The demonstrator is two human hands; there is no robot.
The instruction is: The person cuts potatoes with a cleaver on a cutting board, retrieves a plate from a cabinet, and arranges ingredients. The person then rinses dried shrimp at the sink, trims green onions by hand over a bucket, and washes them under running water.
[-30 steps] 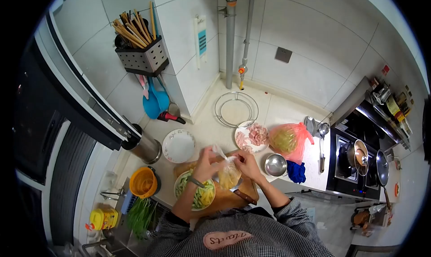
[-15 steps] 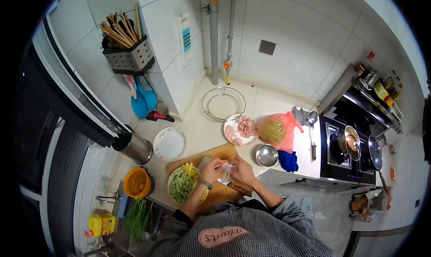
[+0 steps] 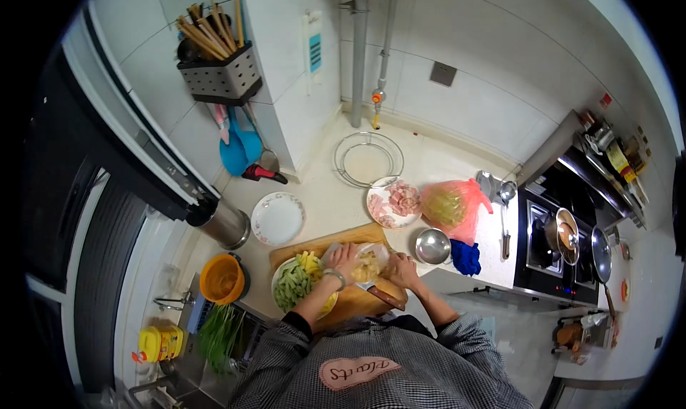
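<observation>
A clear plastic bag (image 3: 367,265) with pale yellowish pieces in it lies on the wooden cutting board (image 3: 350,308). My left hand (image 3: 344,263) rests on the bag's left side, fingers pointing up and slightly spread. On its right side, my right hand (image 3: 401,272) has its fingers bent around the edge of the bag. Just below the bag is a knife with a brown handle (image 3: 386,297), its blade partly hidden. A bowl of green and yellow cut vegetables (image 3: 294,283) stands left of my left wrist, on the board's left edge.
Behind the board are an empty white plate (image 3: 279,218), a plate of sliced meat (image 3: 394,202), a wire rack (image 3: 369,159), a steel bowl (image 3: 433,246) and a red bag (image 3: 455,207). An orange basket (image 3: 221,278) stands left; the stove (image 3: 550,245) is right.
The bag was held up and gathered between both hands; now it lies on the board, spread wider. My hands have moved apart to its two sides.
</observation>
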